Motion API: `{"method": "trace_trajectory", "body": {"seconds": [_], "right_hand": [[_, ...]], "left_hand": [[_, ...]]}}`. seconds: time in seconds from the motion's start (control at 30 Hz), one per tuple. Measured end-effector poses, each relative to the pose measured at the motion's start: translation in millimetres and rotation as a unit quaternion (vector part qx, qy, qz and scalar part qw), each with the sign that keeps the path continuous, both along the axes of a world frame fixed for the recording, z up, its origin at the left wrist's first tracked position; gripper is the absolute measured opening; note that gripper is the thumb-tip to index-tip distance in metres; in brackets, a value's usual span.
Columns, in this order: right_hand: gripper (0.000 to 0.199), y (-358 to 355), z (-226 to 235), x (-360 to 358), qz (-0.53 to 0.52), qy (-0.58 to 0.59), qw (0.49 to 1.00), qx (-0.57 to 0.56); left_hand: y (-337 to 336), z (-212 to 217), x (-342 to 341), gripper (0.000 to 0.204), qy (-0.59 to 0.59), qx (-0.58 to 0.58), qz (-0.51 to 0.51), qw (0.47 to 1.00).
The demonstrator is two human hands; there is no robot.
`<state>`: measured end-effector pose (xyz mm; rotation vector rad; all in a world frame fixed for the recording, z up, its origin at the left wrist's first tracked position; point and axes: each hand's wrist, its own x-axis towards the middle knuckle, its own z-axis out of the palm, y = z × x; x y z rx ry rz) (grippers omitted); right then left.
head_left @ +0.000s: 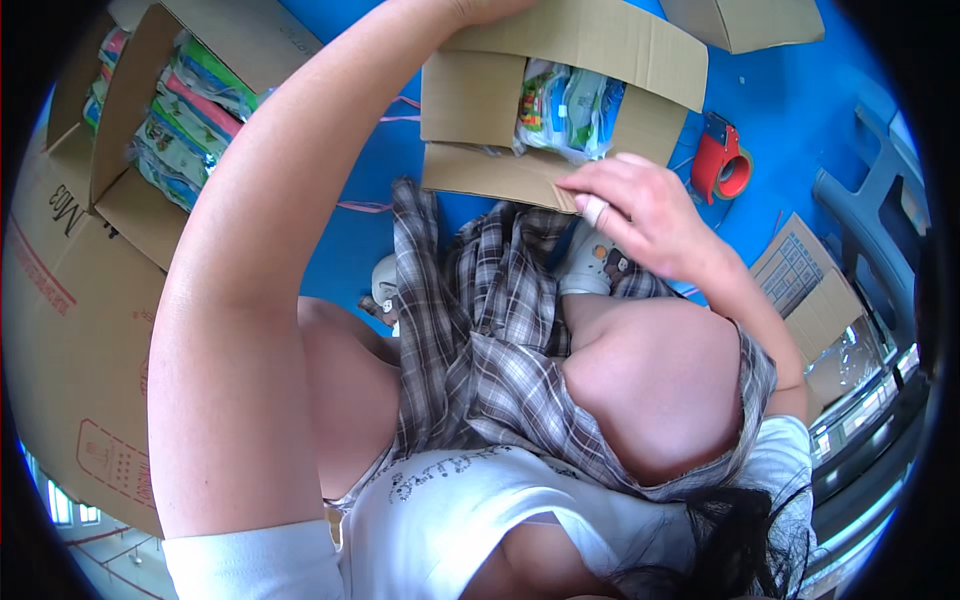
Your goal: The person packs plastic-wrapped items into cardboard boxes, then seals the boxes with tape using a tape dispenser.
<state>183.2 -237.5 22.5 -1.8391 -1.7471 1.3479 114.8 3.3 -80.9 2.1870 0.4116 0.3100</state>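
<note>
A small open cardboard box point(470, 95) lies on the blue floor in front of my knees, with several plastic-wrapped packets point(565, 105) inside. My right hand point(640, 205) rests on the box's near flap point(495, 178), fingers bent over its edge. My left arm stretches over the far flap point(600, 45); my left hand point(490, 8) is mostly cut off by the top edge of the picture, so what it does is hidden.
A large cardboard box point(70, 330) stands at my left, with another open box point(125, 120) full of colourful packets behind it. A red tape dispenser point(722, 165) lies on the blue floor point(800, 110) to the right. Flat cartons point(810, 290) lie at right; another box point(750, 20) sits at top.
</note>
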Motion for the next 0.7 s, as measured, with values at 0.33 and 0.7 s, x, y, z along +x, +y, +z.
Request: {"method": "trace_trajectory", "body": {"seconds": [0.33,0.7], "right_hand": [[0.011,-5.2,-43.5,0.1,-0.158,0.064,0.984,0.045],[0.031,54.2,-72.7,8.1,0.22,-0.154,0.911,0.313]], "left_hand": [[-10.0,11.7,-21.6,0.041,-0.133,0.137,0.019,0.981],[-80.5,53.6,-106.0,0.121,0.124,0.138,0.081,0.979]]}}
